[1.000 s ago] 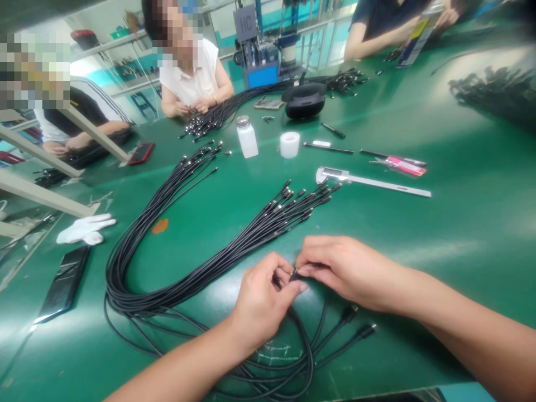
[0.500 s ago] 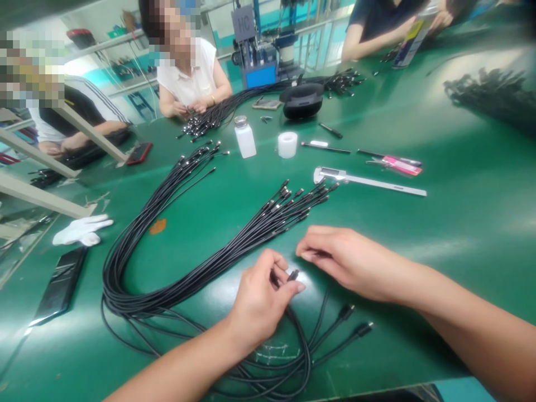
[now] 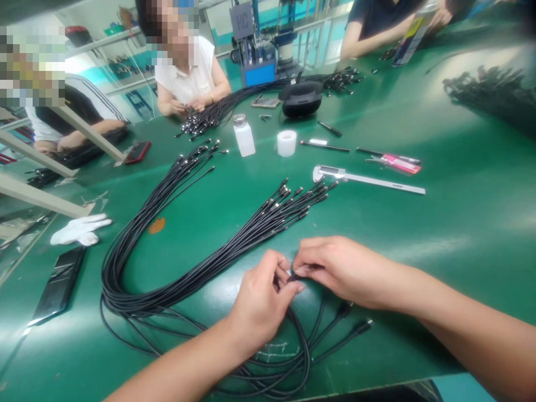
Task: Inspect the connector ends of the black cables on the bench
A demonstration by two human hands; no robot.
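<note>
My left hand (image 3: 266, 296) is closed on a black cable near its plug (image 3: 293, 276). The thumb and index finger of my right hand (image 3: 330, 268) pinch the tip of that same plug, so the fingers of both hands meet there. Whether a small part also sits between the right fingertips is hidden. The held cable loops down below the hands among several loose black cables (image 3: 307, 346). Two cable plugs (image 3: 362, 326) stick out under my right wrist. Behind my left hand a large bundle of black cables (image 3: 176, 296) curves in a U across the green table.
Beyond the bundle lie a digital caliper (image 3: 377, 183), a roll of white tape (image 3: 287, 143), a white bottle (image 3: 244, 137) and a black case (image 3: 301, 99). To the left are a white glove (image 3: 81, 229) and a phone (image 3: 58, 285). Co-workers sit across the table, one handling cables (image 3: 201, 123).
My right hand has moved left and slightly down, bringing its pinched fingertips onto the plug held in my left hand. The left hand has stayed almost in place.
</note>
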